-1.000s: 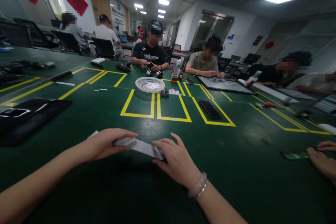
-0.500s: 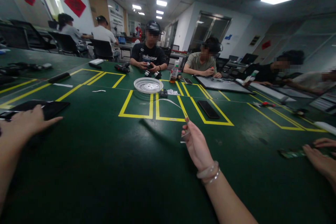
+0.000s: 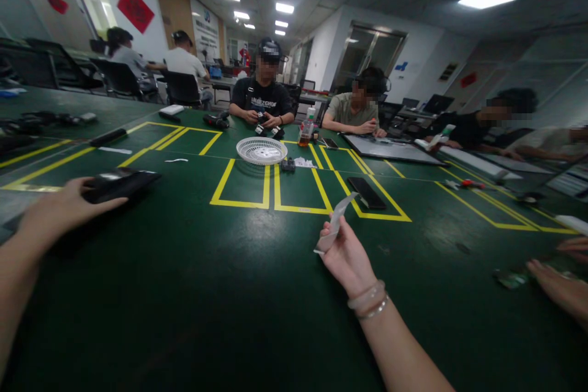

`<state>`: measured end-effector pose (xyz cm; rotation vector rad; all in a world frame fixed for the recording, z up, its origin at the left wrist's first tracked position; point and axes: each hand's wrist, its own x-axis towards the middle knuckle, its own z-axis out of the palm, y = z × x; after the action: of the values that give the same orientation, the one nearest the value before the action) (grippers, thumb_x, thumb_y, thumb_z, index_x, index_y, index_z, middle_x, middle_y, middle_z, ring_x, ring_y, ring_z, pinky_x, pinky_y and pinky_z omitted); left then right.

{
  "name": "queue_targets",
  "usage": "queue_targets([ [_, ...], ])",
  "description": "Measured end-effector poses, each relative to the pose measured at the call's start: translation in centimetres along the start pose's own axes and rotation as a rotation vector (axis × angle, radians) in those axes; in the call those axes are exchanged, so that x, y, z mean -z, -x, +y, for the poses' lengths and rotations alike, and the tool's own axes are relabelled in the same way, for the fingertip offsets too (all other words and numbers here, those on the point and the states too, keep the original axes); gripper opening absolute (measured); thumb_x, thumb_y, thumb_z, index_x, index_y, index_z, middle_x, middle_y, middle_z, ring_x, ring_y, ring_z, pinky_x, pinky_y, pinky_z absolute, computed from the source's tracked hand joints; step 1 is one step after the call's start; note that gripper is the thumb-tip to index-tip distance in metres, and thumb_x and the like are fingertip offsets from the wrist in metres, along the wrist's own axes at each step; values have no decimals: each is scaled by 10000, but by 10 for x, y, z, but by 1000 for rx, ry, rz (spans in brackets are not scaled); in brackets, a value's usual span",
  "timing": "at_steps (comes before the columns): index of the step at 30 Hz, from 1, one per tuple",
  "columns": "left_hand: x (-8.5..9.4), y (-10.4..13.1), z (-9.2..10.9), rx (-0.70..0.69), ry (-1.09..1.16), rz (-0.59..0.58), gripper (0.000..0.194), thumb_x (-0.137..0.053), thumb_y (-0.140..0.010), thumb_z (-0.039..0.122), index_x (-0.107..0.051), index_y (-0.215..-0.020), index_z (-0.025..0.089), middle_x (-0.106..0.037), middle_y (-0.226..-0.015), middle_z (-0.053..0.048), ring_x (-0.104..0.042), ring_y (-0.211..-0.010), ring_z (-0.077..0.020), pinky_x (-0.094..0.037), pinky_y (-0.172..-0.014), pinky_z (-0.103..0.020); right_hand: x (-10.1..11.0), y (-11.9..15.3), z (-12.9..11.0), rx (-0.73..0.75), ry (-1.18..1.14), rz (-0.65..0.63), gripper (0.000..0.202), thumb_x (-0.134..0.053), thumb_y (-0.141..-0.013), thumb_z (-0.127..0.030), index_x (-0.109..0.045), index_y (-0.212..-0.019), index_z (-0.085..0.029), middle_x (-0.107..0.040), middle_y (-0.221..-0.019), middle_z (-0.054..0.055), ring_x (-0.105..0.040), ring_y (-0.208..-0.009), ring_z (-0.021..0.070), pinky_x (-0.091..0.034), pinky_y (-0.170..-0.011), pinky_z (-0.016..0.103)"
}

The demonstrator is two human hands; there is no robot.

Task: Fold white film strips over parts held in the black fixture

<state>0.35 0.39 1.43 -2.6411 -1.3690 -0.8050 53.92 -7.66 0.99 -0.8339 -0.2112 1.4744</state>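
Head view: R hand [image 3: 348, 257], wearing a pale translucent bangle [image 3: 366, 297] & thin silver bangle [image 3: 375, 308], pinches a thin, flat grey-white strip [image 3: 339, 220] btwn thumb & fingers, grip narrow; strip points up over the dark green tabletop [image 3: 206, 294], top end bent to the R. L hand [image 3: 57, 211], thumb spread, grips a flat black slab [image 3: 126, 188] w/ a glossy grey patch on top, at its L end; can't tell if slab is fully off the table. At R edge, a co-worker's hands [image 3: 558, 286], blurred, are by a shiny green board [image 3: 509, 280]. Beyond the strip, a black phone-like rectangle [image 3: 366, 192] lies in a yellow-tape outline [image 3: 386, 218]. Farther, ctr: round white slotted plastic basket [image 3: 248, 146], small dark grey block [image 3: 288, 165] just beside it. Past those, bottle of amber liquid [image 3: 305, 133], then co-worker in black tee [image 3: 261, 98], seated opposite.
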Motion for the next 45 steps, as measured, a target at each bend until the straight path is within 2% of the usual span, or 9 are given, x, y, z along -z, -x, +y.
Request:
queue_targets([
  [3,-16,-27,39,523,-141,-67,841,-613,-785,683,-564,-1271,-2,-651,-1025,-206,-615,-960,-429,-450,-704,-432,1,-2,0,22,-1,-6,111,-676,-889,-317,-637,-890,-214,-651,-742,-36,-627,-586,60,-553,-543,157],
  [9,-75,-53,172,103,81,-236,834,-783,-716,590,-488,-1393,201,-527,-1365,-128,-522,-1207,-366,-419,-1036,-522,1,-1,-1,112,19,-19,185,-763,-810,-304,-664,-952,-237,-653,-798,-43,-622,-630,61,-556,-570,150],
  [13,-98,-42,215,-98,216,-269,890,-844,-710,524,-414,-1440,249,-496,-1402,-130,-482,-1272,-359,-325,-1108,-594,-2,5,1,258,140,-59,279,-811,-747,-328,-697,-990,-252,-649,-820,-43,-617,-683,77,-564,-618,176],
  [19,-108,-37,222,-155,157,-316,910,-866,-704,513,-411,-1440,231,-462,-1430,-155,-452,-1306,-363,-322,-1106,-613,-2,11,12,499,571,-102,414,-730,-809,-426,-666,-1201,-310,-673,-1116,2,-616,-883,134,-533,-870,324],
  [22,-103,-38,226,-312,79,-219,876,-867,-703,496,-450,-1420,217,-445,-1441,-161,-454,-1302,-362,-345,-1112,-578,-2,14,16,646,908,-218,440,-671,-858,-422,-627,-1279,-300,-637,-1183,39,-595,-998,180,-489,-941,395],
  [28,-77,-22,246,-842,53,175,153,-664,-918,262,-677,-1056,197,-672,-1028,-46,-649,-928,-210,-534,-911,-348,-6,28,20,804,1622,-619,410,-615,-919,-277,-590,-1326,-318,-621,-1118,57,-572,-1076,219,-418,-990,465],
  [30,-73,-18,249,-906,15,241,97,-614,-925,210,-701,-965,197,-670,-959,-27,-648,-864,-190,-553,-827,-326,-6,31,22,815,1797,-698,417,-622,-915,-227,-588,-1318,-326,-628,-1145,50,-572,-1095,216,-352,-1051,514],
  [38,-83,-36,238,-506,-124,2,232,-718,-823,334,-687,-975,162,-651,-957,-93,-615,-838,-258,-514,-759,-405,-8,38,25,851,2084,-723,361,-638,-908,-346,-614,-1268,-343,-614,-1230,55,-517,-1216,265,-214,-1121,626],
  [45,-88,-34,238,-488,-157,-209,378,-796,-786,418,-687,-1058,179,-598,-851,-59,-559,-735,-232,-452,-658,-350,-17,56,36,940,2173,-770,267,-575,-941,-382,-644,-1196,-335,-624,-1189,59,-496,-1224,266,-207,-1139,600],
])
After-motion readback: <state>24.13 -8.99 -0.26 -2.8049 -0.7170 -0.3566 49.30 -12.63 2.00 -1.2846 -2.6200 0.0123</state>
